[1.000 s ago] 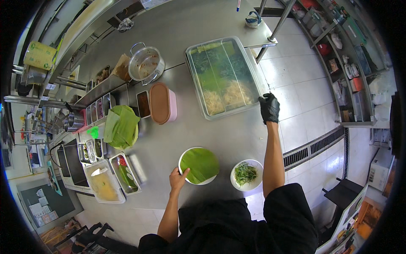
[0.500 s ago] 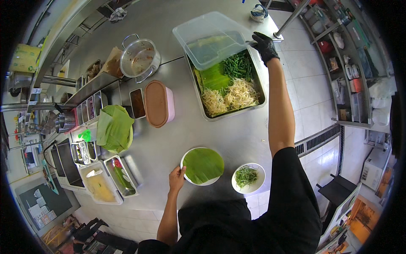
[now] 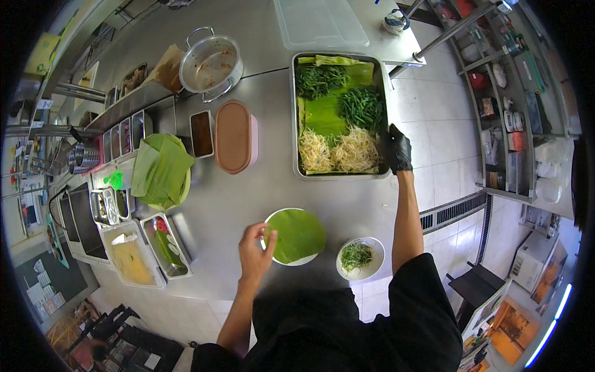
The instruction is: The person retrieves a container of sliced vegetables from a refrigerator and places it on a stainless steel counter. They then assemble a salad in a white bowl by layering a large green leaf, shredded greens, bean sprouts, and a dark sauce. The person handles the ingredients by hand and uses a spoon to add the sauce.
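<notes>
A steel tray (image 3: 294,118) holds bean sprouts (image 3: 354,150), chopped green beans (image 3: 361,108) and dark leafy greens (image 3: 321,80) on banana leaf. My right hand (image 3: 397,150), in a black glove, is closed on the tray's right rim; its fingertips are partly hidden. Closer to me, a round piece of banana leaf (image 3: 296,235) lines a white plate (image 3: 291,263). My bare left hand (image 3: 255,251) is at the plate's left edge, thumb and fingers apart. Right of the plate sits a white bowl (image 3: 375,266) of shredded greens (image 3: 356,256).
A clear plastic lid (image 3: 322,23) lies beyond the tray. Left of it stand a steel pot (image 3: 211,62), a brown-lidded pink container (image 3: 234,136), a small tray of dark sauce (image 3: 201,133) and stacked banana leaves (image 3: 161,170). Steel shelves (image 3: 489,93) line the right side.
The clear lid has left my right hand and lies beyond the tray. My right hand moved down to the tray's rim, and the tray has turned straighter. My left hand loosened from the plate.
</notes>
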`<move>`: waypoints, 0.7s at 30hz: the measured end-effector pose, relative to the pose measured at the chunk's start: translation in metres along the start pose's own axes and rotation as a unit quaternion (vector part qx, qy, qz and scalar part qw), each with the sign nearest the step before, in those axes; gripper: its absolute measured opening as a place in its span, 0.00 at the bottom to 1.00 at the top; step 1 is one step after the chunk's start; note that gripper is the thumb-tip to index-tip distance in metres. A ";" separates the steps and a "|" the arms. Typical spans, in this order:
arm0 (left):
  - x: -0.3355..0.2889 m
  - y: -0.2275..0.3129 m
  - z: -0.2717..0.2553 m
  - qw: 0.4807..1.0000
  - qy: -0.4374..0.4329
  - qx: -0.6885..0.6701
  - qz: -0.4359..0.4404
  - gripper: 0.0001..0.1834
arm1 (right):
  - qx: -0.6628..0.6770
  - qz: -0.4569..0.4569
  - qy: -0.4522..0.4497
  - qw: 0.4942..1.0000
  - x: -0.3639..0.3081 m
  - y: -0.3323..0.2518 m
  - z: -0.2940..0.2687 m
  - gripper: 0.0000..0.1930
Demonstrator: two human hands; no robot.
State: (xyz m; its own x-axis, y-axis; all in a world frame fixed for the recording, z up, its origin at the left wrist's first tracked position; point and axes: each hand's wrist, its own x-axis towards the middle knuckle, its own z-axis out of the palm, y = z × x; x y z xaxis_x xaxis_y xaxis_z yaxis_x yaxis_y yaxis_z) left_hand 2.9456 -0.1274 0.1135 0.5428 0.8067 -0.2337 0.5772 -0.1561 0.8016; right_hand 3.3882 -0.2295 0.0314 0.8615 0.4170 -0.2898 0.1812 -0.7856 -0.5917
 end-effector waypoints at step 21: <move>-0.040 0.276 -0.029 0.285 -0.406 -0.853 0.160 0.53 | -0.138 -0.230 0.049 0.962 0.058 -0.087 0.077 0.18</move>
State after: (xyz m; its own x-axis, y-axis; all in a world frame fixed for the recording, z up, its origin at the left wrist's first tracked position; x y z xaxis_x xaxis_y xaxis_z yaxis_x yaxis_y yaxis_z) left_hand 3.0657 -0.1867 0.3603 0.7639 0.4000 0.5064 -0.3422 0.9164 -0.2076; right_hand 3.3854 -0.1014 0.0084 0.6980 0.7152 0.0359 0.6618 -0.6253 -0.4135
